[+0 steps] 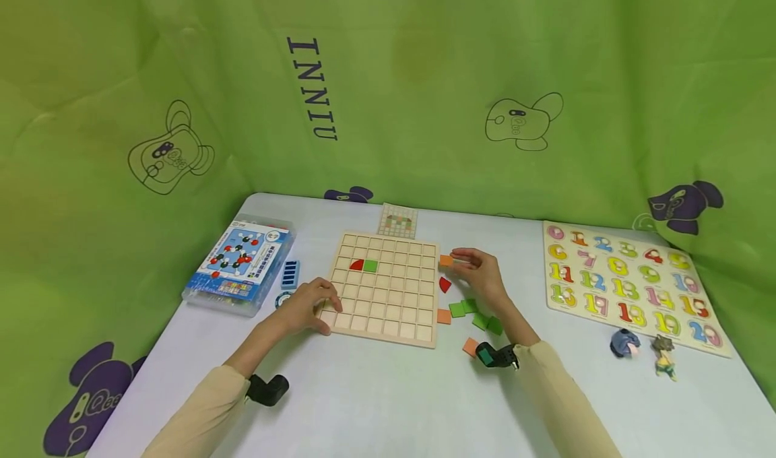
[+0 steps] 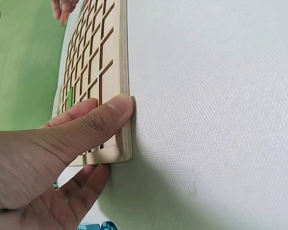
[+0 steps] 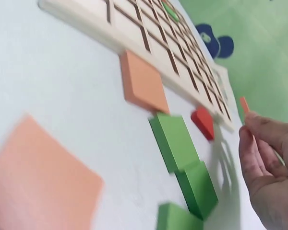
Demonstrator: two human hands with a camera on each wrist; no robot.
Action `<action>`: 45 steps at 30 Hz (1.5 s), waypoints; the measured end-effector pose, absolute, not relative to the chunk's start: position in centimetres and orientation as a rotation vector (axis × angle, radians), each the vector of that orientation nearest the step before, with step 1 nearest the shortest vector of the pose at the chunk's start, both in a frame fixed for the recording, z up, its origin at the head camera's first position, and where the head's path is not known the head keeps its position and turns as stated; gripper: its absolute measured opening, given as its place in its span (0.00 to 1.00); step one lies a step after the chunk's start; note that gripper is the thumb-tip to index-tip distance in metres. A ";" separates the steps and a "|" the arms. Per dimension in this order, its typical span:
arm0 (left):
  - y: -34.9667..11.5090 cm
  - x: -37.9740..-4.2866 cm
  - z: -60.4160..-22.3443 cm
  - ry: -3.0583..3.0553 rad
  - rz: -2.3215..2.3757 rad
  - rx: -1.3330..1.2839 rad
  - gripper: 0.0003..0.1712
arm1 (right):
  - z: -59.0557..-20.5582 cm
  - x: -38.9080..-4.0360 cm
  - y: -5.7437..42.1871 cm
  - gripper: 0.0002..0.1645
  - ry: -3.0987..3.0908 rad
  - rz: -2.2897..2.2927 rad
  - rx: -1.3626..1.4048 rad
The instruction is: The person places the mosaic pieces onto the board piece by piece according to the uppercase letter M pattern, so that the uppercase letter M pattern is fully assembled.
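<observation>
Sleeves, two, before grid board; left hand curled, gripping its corner; right hand pinching orange tile beside it. Apparent step: tile pickup; next needs steady pinch.

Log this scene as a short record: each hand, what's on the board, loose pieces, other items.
Left hand: grips the near left corner of the grid board
Right hand: pinches an orange tile by the board's right edge
On the board: red rounded piece, green square, side by side
Loose at right: red piece, four green tiles, two orange tiles
Behind the board: pattern card
Far left: boxed set
Far right: number puzzle, two figurines
</observation>
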State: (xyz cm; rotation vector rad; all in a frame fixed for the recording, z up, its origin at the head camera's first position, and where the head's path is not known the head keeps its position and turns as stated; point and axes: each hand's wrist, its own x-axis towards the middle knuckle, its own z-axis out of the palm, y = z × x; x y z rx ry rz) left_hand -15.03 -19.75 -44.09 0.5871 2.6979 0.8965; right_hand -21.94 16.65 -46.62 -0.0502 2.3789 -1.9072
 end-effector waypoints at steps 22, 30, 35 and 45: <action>-19.4 -15.1 -43.9 2.669 0.870 0.510 0.19 | -47.6 -21.3 10.3 0.19 2.315 -2.029 -0.173; -19.5 -15.1 -44.0 2.668 0.878 0.502 0.20 | -48.2 -21.4 7.6 0.17 2.537 -1.871 -0.228; -19.5 -15.0 -43.9 2.663 0.893 0.501 0.20 | -48.5 -21.6 6.5 0.17 2.583 -1.865 -0.281; -19.4 -15.2 -43.7 2.665 0.889 0.517 0.20 | -48.3 -21.8 5.5 0.16 2.681 -1.828 -0.383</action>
